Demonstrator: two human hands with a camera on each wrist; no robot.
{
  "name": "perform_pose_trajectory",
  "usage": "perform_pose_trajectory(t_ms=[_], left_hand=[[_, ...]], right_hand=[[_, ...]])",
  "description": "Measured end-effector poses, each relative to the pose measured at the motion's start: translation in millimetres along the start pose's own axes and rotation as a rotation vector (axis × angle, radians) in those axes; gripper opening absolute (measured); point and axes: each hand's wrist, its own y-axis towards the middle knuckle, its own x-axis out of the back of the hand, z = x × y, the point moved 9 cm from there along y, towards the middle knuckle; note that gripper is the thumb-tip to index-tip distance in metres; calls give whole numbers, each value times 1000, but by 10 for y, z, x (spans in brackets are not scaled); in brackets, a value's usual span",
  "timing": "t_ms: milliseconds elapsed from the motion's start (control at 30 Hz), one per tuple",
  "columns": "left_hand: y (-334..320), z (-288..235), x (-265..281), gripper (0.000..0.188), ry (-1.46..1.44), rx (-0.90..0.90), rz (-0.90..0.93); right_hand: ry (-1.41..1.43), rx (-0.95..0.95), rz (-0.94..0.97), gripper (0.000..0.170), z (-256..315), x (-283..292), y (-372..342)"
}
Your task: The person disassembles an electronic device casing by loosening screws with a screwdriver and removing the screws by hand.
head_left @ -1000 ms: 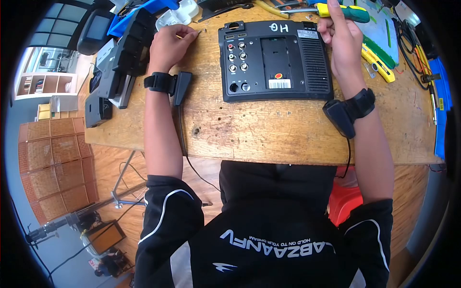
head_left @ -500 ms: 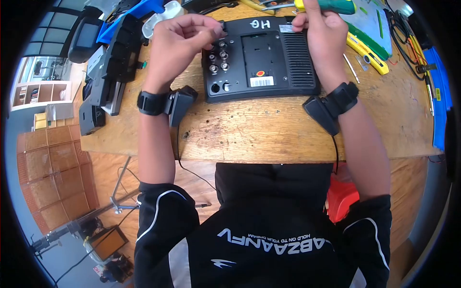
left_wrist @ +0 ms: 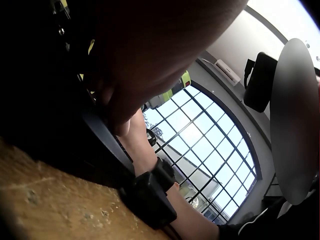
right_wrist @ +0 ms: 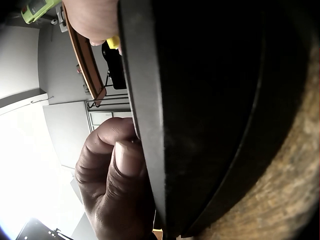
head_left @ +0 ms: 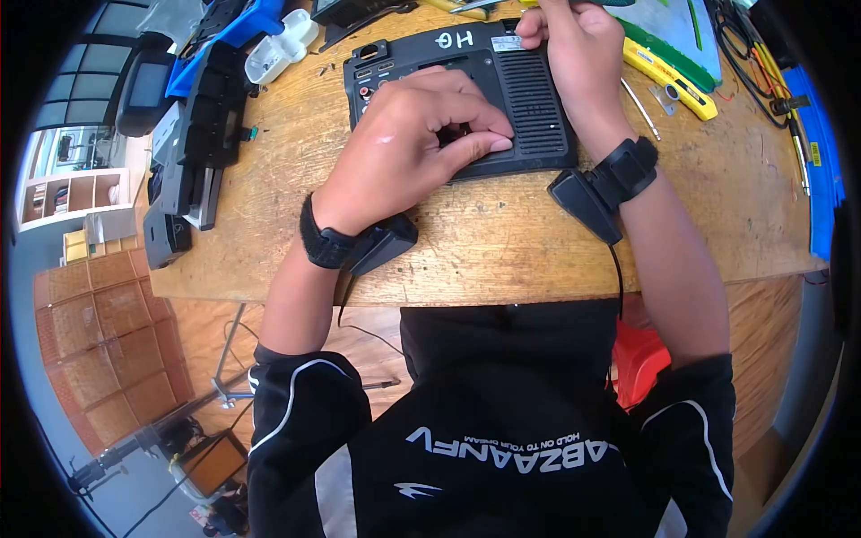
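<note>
A black monitor (head_left: pixel 538 112) lies back side up on the wooden table, with vents, round connectors and a white handwritten mark. My left hand (head_left: pixel 417 134) reaches across it, thumb and forefinger pinched together at the vented side near the front edge. In the right wrist view those fingertips (right_wrist: pixel 129 159) hold what looks like a small screw, almost wholly hidden. Beside the monitor's far right corner, my right hand (head_left: pixel 583 76) grips a screwdriver (head_left: pixel 619 3) with a green and yellow handle, its fingers at the panel's edge.
Small screws (head_left: pixel 325 68) lie on the wood left of the monitor, near a white compartment tray (head_left: pixel 280 49). A yellow utility knife (head_left: pixel 668 79) and a thin metal rod (head_left: pixel 639 108) are on the right. Black equipment (head_left: pixel 211 99) lines the left side.
My left hand has left the small screws, moving right and nearer over the monitor to its vented side. My right hand stays by the far right corner with the screwdriver.
</note>
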Motion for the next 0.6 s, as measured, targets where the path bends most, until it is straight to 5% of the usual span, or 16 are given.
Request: perform_pose_trajectory(t_ms=[600], left_hand=[[-26,129,-70,15,-74,154,-20]], right_hand=[[-37,-15,-23,46,20,23,-16]])
